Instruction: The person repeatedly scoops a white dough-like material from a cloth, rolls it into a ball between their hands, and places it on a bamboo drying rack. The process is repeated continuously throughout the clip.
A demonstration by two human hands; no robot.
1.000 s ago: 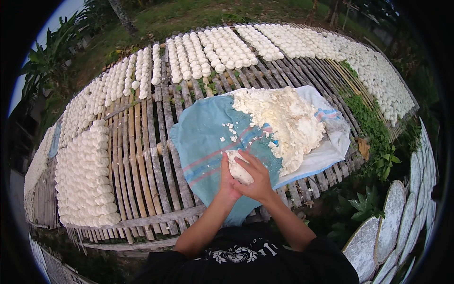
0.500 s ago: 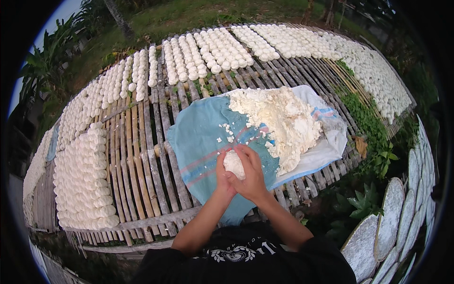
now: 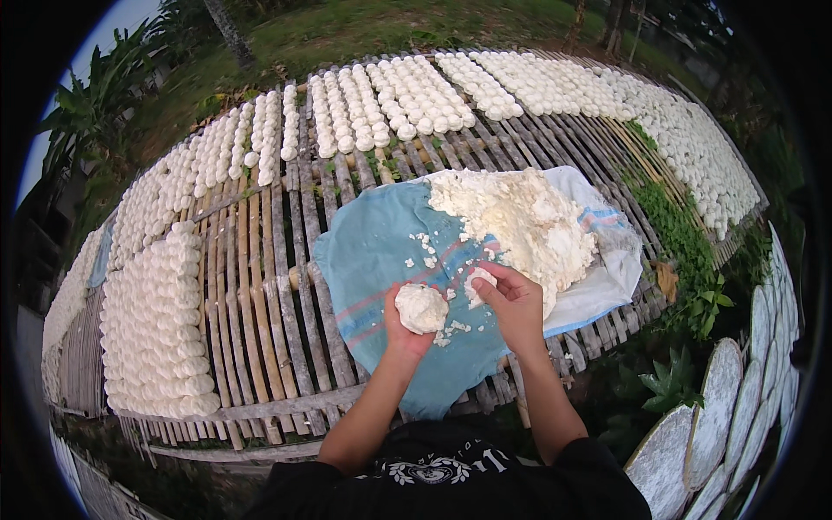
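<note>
A rounded ball of crumbly white dough (image 3: 421,308) rests in my left hand (image 3: 407,341), which cups it from below and the left side. Beside it, my right hand (image 3: 518,308) pinches a smaller lump of the same dough (image 3: 477,287) between thumb and fingers. The two hands are apart, above a blue-green cloth (image 3: 368,247) with red and blue stripes. Loose crumbs lie on the cloth around both hands. Farther off and to the right, a big heap of the white dough (image 3: 524,225) spreads over the cloth and a white sack (image 3: 611,273).
A slatted bamboo rack (image 3: 260,303) carries everything. Rows of white balls (image 3: 416,95) line its far side, and another block of balls (image 3: 156,329) sits at left. Green plants (image 3: 672,225) grow through at right. Round whitish discs (image 3: 715,412) lean at lower right.
My hands, earlier together around the ball, have separated. The right one has moved right and now holds a small lump; the left keeps the ball. More crumbs lie below.
</note>
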